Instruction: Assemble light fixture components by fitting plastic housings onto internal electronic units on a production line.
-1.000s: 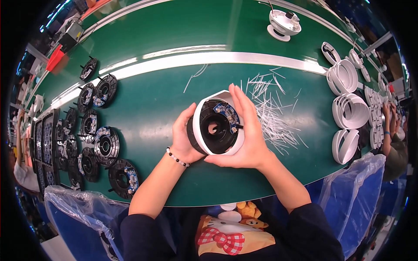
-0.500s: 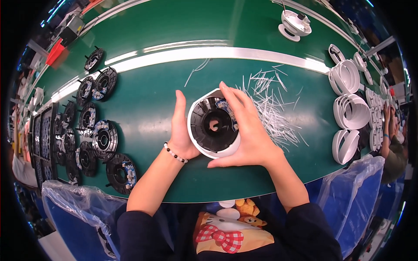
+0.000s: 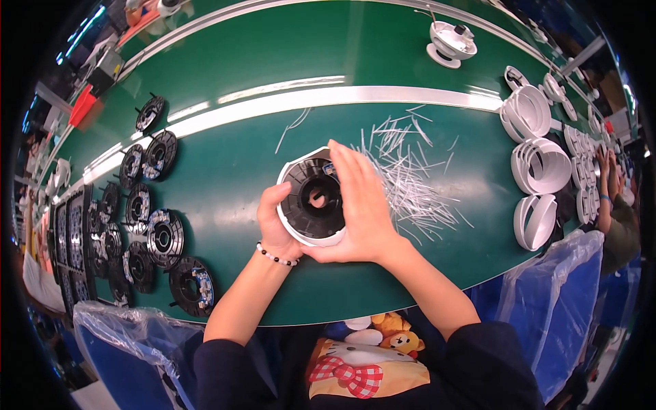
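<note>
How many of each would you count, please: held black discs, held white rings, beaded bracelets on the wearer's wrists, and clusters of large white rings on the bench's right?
Held black disc: 1
Held white ring: 1
Beaded bracelet: 1
Clusters of large white rings: 3
Total: 6

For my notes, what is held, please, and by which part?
Left hand and right hand hold a white ring, black disc inside, by its outer sides.

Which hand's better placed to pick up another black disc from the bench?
Left, probably. The left hand is nearer the loose black discs on the left; the right hand is farther across. Both hands are on the white shell, though, so neither is free.
</note>
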`<state>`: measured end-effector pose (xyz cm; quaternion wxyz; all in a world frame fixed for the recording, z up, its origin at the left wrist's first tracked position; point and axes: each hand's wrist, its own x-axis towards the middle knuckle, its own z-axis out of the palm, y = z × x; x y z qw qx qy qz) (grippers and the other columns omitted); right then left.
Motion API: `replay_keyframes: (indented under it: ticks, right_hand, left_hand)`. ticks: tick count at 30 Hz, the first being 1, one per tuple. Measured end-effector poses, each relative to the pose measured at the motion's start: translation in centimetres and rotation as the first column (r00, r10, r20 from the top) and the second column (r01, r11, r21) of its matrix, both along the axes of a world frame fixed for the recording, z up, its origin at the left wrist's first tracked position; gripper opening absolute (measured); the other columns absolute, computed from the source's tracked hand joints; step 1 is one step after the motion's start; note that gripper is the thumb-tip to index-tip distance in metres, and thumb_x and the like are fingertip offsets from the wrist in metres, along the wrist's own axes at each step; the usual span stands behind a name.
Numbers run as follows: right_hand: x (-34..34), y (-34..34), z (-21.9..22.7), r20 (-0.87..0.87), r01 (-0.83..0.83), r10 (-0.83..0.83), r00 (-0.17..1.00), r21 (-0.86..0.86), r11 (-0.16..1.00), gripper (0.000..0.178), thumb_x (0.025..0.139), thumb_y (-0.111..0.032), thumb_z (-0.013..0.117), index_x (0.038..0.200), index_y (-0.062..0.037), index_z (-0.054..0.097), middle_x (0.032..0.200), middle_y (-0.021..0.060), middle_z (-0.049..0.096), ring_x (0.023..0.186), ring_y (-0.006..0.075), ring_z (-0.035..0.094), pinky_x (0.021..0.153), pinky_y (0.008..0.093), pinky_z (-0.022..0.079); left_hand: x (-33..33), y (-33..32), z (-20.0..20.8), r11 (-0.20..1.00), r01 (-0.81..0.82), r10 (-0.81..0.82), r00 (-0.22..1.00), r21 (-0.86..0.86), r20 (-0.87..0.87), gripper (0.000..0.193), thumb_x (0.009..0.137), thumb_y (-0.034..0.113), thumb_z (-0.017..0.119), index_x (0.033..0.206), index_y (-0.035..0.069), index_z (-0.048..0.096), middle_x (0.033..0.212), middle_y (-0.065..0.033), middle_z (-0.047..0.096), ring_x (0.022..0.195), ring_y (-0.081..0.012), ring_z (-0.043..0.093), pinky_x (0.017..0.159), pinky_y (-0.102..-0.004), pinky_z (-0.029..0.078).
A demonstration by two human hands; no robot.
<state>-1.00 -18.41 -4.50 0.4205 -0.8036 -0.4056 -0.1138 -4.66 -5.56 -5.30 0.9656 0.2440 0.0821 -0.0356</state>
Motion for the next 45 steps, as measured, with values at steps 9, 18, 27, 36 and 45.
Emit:
replay_keyframes:
  ticks: [9,18,27,36,45]
  right_hand:
    - [1.2,-4.4,1.4,0.107,0.039,-0.046,0.993,0.065,0.997,0.101,0.051,-0.048,0.071,0.125,0.0007,0.024,0.13,0.0188,0.026,0.12,0.0393,0.022,0.097,0.05,0.017]
    - [-1.3,-24.8,2.5,0.388,0.922,-0.849,0.359,-0.003,0.388,0.038,0.069,-0.01,0.059,0.104,0.0028,0.05,0.119,0.0164,0.042,0.112,0.0346,0.036,0.094,0.0403,0.027]
    - [-2.3,-29.1,-2.0,0.016,0.939,-0.943,0.332,-0.096,0.33,0.016,0.078,-0.01,0.052,0.086,0.0024,0.059,0.079,0.0162,0.06,0.07,0.0262,0.059,0.064,0.0318,0.045]
    - [-4.7,-23.5,1.6,0.46,0.832,-0.833,0.309,0.294,0.471,0.016,0.08,-0.003,0.054,0.086,0.0111,0.057,0.079,0.0183,0.061,0.067,0.0226,0.059,0.061,0.0299,0.047]
    - [-7.9,-6.7,2.9,0.215,-0.206,0.206,0.955,-0.02,0.978,0.008,0.068,-0.004,0.06,0.073,0.0004,0.056,0.074,0.0101,0.061,0.059,0.0204,0.059,0.051,0.0268,0.046]
  left_hand:
    - [4.0,-1.9,0.1,1.0,0.022,-0.024,0.992,-0.02,-0.124,0.046,0.078,0.037,0.04,0.106,0.001,0.049,0.106,-0.013,0.054,0.094,-0.0265,0.053,0.086,-0.0403,0.04]
    - [18.4,1.5,-1.3,0.948,-0.16,0.223,0.951,0.274,-0.214,0.048,0.084,0.035,0.032,0.118,0.001,0.034,0.12,-0.0146,0.04,0.109,-0.0299,0.04,0.09,-0.0469,0.035]
    - [23.0,0.9,0.5,0.507,-0.113,0.371,0.924,0.855,-0.098,0.065,0.077,0.032,0.055,0.126,0.002,0.026,0.129,-0.0175,0.028,0.114,-0.0292,0.036,0.09,-0.0399,0.035]
    - [4.3,15.6,9.8,-0.734,0.034,-0.394,0.792,0.678,-0.466,0.042,0.063,0.015,0.062,0.101,0.001,0.052,0.098,-0.0127,0.056,0.088,-0.0221,0.055,0.077,-0.0326,0.045]
    - [-7.4,16.5,6.3,-0.755,0.197,-0.327,0.713,0.625,-0.62,0.045,0.048,0.005,0.071,0.089,-0.001,0.054,0.08,-0.0123,0.057,0.076,-0.0257,0.056,0.07,-0.0315,0.045]
